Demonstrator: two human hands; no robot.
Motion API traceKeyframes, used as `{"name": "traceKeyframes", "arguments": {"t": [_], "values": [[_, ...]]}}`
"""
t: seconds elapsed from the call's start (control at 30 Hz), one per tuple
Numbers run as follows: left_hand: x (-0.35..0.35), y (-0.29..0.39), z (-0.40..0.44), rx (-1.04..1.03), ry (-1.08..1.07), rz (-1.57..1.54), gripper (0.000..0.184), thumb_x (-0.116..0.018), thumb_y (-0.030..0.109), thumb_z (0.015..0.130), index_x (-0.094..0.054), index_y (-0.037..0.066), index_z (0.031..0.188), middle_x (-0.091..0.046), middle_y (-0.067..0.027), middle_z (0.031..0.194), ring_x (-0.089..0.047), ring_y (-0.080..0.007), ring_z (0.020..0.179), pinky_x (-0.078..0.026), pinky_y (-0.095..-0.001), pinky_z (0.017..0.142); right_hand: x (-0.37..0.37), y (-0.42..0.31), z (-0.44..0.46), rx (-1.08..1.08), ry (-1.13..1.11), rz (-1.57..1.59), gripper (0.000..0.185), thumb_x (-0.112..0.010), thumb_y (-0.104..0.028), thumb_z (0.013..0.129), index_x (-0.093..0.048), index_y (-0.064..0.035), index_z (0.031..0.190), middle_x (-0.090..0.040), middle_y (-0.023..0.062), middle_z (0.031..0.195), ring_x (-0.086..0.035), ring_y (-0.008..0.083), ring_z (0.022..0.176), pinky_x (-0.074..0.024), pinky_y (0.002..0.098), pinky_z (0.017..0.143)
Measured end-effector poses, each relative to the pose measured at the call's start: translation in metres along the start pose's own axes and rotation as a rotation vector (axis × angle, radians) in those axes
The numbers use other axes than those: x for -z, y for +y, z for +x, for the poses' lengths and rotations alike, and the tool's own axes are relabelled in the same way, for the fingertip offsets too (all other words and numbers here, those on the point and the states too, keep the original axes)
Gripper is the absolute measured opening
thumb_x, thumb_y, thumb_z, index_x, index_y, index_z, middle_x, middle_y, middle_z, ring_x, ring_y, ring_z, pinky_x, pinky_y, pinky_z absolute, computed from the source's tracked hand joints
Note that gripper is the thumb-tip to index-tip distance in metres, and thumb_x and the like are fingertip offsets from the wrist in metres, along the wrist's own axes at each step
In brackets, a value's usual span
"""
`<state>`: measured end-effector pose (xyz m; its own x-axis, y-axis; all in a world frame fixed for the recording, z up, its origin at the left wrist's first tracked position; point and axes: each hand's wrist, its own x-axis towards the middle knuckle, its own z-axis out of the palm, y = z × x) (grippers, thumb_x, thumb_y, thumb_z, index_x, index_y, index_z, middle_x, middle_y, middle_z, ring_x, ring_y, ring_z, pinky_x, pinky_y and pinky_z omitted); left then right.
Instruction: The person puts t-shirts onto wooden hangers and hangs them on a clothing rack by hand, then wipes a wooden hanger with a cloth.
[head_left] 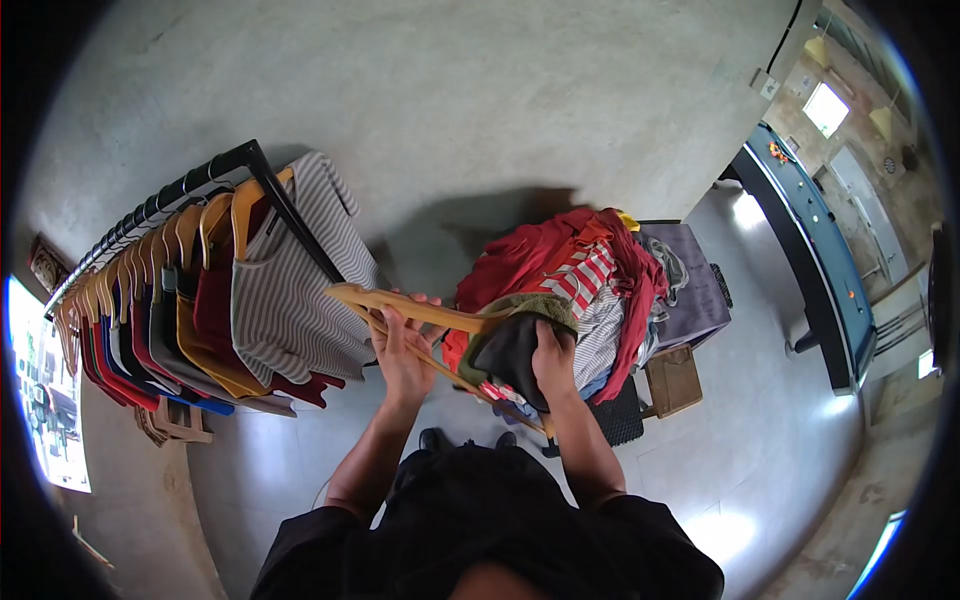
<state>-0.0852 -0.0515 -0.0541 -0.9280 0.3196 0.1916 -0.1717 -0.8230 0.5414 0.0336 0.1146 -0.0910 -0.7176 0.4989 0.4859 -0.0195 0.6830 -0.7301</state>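
Observation:
My left hand (402, 352) is closed around a wooden clothes hanger (440, 314) in front of me. Its upper arm and thin lower bar stretch to the right. A black and olive-green garment (508, 352) is bunched over the hanger's right part, and its exact kind is hard to make out. My right hand (552, 362) grips this garment, thumb on top and the other fingers hidden beneath the cloth. Just behind it rises a large heap of clothes (520, 250), with red, striped and grey pieces.
At left, a black clothes rack (205, 175) carries several garments on wooden hangers, a grey striped shirt (290, 290) at its near end. The heap lies on a purplish-grey surface (690, 275). A brown box (674, 382) stands below; a pool table (830, 260) is farther right.

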Motion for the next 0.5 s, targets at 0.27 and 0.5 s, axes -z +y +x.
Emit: {"name": "traceKeyframes", "arguments": {"t": [0.27, 0.5], "values": [[0.013, 0.004, -0.005, -0.083, 0.011, 0.001, 0.029, -0.042, 0.029, 0.104, -0.044, 0.009, 0.124, -0.062, -0.0139, 0.11, -0.066, -0.0276, 0.101, -0.062, -0.0407, 0.076, -0.017, -0.014, -0.007, -0.134, 0.193, -0.375, 0.032, -0.048, 0.005, 0.085, -0.061, 0.0031, 0.114, -0.06, 0.0254, 0.109, -0.056, 0.0419, 0.102, -0.0444, 0.0439, 0.091], [0.018, 0.0, -0.009, -0.036, 0.004, -0.062, 0.029, -0.042, 0.029, 0.104, -0.044, 0.009, 0.125, -0.063, -0.014, 0.109, -0.066, -0.0287, 0.101, -0.061, -0.0401, 0.075, 0.005, -0.025, 0.017, -0.323, 0.379, -0.039, 0.036, -0.049, 0.006, 0.082, -0.063, 0.0014, 0.115, -0.061, 0.0214, 0.102, -0.056, 0.0356, 0.092, -0.047, 0.0391, 0.081]]}}
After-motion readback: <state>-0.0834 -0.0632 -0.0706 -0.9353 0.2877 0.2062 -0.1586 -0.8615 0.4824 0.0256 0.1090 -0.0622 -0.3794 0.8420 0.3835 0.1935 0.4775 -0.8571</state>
